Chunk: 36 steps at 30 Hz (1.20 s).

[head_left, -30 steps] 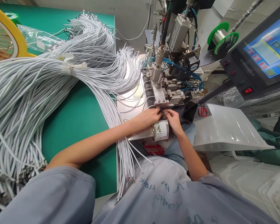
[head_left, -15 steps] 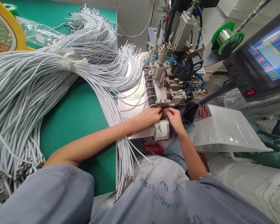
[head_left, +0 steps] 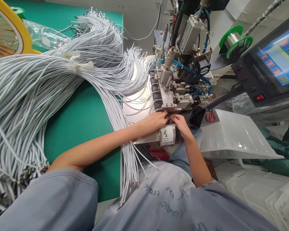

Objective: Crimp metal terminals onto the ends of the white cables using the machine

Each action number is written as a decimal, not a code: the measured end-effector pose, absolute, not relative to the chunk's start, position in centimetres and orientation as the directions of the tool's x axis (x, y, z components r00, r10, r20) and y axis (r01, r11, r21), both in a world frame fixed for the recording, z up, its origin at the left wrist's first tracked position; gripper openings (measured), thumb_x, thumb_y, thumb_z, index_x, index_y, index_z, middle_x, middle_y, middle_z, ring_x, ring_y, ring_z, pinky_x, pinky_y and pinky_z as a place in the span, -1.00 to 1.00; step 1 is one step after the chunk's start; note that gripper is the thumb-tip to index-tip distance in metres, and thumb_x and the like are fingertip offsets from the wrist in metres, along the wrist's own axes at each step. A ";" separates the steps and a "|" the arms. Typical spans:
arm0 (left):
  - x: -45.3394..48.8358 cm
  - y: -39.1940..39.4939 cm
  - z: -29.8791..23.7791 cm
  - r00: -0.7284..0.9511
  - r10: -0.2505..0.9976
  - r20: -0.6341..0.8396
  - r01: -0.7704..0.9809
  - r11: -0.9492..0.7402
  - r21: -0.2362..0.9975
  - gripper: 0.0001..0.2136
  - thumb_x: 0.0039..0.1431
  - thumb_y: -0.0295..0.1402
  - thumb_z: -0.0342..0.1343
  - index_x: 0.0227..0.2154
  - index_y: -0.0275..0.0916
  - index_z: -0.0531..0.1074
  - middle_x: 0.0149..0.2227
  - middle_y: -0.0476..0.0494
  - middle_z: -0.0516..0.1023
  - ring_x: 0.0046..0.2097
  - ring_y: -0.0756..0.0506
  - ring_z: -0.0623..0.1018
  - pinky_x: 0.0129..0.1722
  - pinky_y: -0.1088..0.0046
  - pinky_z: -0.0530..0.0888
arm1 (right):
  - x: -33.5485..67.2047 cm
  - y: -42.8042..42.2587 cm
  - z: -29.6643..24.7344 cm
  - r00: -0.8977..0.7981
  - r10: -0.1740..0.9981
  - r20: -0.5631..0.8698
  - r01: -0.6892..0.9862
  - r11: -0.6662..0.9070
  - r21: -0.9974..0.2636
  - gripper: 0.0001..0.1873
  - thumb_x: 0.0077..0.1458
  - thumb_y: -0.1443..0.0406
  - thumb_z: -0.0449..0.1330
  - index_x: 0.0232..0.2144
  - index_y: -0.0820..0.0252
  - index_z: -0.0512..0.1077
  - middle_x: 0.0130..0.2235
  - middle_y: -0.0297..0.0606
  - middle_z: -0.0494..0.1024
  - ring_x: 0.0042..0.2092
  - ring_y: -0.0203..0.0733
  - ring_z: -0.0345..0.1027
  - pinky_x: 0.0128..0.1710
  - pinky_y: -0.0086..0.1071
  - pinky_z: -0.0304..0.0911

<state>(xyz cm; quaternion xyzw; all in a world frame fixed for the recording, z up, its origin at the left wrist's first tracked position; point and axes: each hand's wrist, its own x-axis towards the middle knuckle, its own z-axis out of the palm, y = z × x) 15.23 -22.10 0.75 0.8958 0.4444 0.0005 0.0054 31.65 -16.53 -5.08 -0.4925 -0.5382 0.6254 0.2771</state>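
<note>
My left hand reaches across the bench to the front end of the machine's fixture. Its fingers are pinched together beside the lower metal block. My right hand meets it from the right, thumb and fingertips also pinched, almost touching the left fingertips. Whatever small part lies between them is hidden by the fingers. White cables run from the left into the fixture's slots, the closest ending by my left fingers. Just below both hands is a metal cylinder with a white label.
A tied bundle of white cables spreads over the green mat, its loose ends hanging past the edge under my left forearm. At right are a phone, red scissors, a white plastic sheet, a solder spool and a control screen.
The view has shifted slightly, so everything sits a little lower and to the right. Both hands stay pinched together at the same spot on the fixture.
</note>
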 end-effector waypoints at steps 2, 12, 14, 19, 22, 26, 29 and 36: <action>15.4 -22.3 1.3 0.573 0.818 -0.050 0.819 -0.574 -0.006 -0.77 0.16 -0.62 -0.08 -0.24 -0.42 0.47 -0.28 -0.30 0.47 -0.26 -0.12 0.52 -0.34 0.40 0.36 | 31.6 -16.6 -5.4 -0.396 0.880 -0.263 0.195 -0.200 -0.960 -0.69 -0.15 0.06 0.16 -0.61 0.17 0.26 -0.61 -0.43 0.25 -0.54 -0.36 0.09 -0.56 -0.46 0.01; 14.9 -22.9 2.2 0.385 0.909 -0.161 0.922 -0.387 0.016 -0.79 0.13 -0.60 -0.04 -0.40 -0.34 0.51 -0.39 -0.26 0.50 -0.33 -0.16 0.55 -0.48 0.42 0.27 | 32.1 -16.4 -6.1 -0.263 0.961 -0.087 0.393 0.024 -0.919 -0.78 -0.06 0.14 0.01 -0.60 0.12 0.23 -0.62 -0.39 0.24 -0.52 -0.27 0.12 -0.49 -0.38 0.07; 14.8 -22.8 2.1 0.381 0.909 -0.170 0.924 -0.383 0.022 -0.78 0.15 -0.58 -0.05 -0.39 -0.33 0.51 -0.39 -0.25 0.51 -0.33 -0.16 0.55 -0.48 0.42 0.27 | 32.3 -16.5 -6.3 -0.229 0.967 -0.109 0.384 -0.013 -0.923 -0.78 -0.06 0.13 0.01 -0.58 0.13 0.25 -0.62 -0.39 0.25 -0.52 -0.26 0.14 -0.50 -0.39 0.08; 14.7 -22.7 2.1 0.357 0.918 -0.170 0.932 -0.362 0.004 -0.78 0.13 -0.57 -0.06 -0.39 -0.32 0.50 -0.40 -0.26 0.54 -0.32 -0.19 0.56 -0.49 0.40 0.28 | 31.6 -16.5 -6.6 -0.285 0.950 -0.127 0.333 -0.026 -0.942 -0.72 -0.09 0.08 0.03 -0.58 0.16 0.29 -0.60 -0.39 0.30 -0.53 -0.31 0.13 -0.53 -0.43 0.08; 14.7 -22.8 1.9 0.361 0.919 -0.159 0.931 -0.366 0.001 -0.78 0.11 -0.57 -0.06 -0.42 -0.32 0.50 -0.43 -0.27 0.55 -0.34 -0.20 0.57 -0.48 0.40 0.28 | 31.7 -16.4 -6.1 -0.244 0.965 -0.097 0.349 -0.006 -0.937 -0.73 -0.07 0.11 0.04 -0.61 0.16 0.27 -0.61 -0.40 0.26 -0.51 -0.31 0.11 -0.52 -0.44 0.06; 14.7 -22.9 1.9 0.334 0.930 -0.151 0.941 -0.338 0.000 -0.83 0.05 -0.58 -0.01 -0.44 -0.33 0.49 -0.45 -0.30 0.55 -0.33 -0.24 0.58 -0.47 0.40 0.29 | 32.6 -18.7 -4.3 -0.093 0.995 0.036 0.358 0.067 -0.931 -0.76 0.03 0.15 0.01 -0.56 0.16 0.26 -0.57 -0.40 0.25 -0.49 -0.31 0.08 -0.49 -0.43 0.04; 14.6 -22.7 2.4 0.250 0.958 -0.142 0.967 -0.254 -0.008 -0.81 0.10 -0.57 -0.05 -0.35 -0.36 0.48 -0.38 -0.36 0.56 -0.27 -0.27 0.58 -0.42 0.38 0.31 | 32.5 -22.7 -3.0 -0.113 0.990 0.090 0.324 0.122 -0.938 -0.72 0.09 0.14 0.03 -0.52 0.17 0.33 -0.55 -0.37 0.31 -0.49 -0.30 0.15 -0.48 -0.42 0.09; 14.2 -22.1 2.4 0.194 0.966 -0.174 0.980 -0.197 0.000 -0.76 0.12 -0.59 -0.07 -0.23 -0.37 0.46 -0.32 -0.38 0.56 -0.19 -0.27 0.56 -0.36 0.36 0.34 | 28.3 -30.3 -3.8 -0.746 0.639 -0.185 0.363 0.158 -0.918 -0.72 0.16 0.21 0.03 -0.39 0.18 0.51 -0.46 -0.29 0.53 -0.43 -0.23 0.36 -0.36 -0.39 0.21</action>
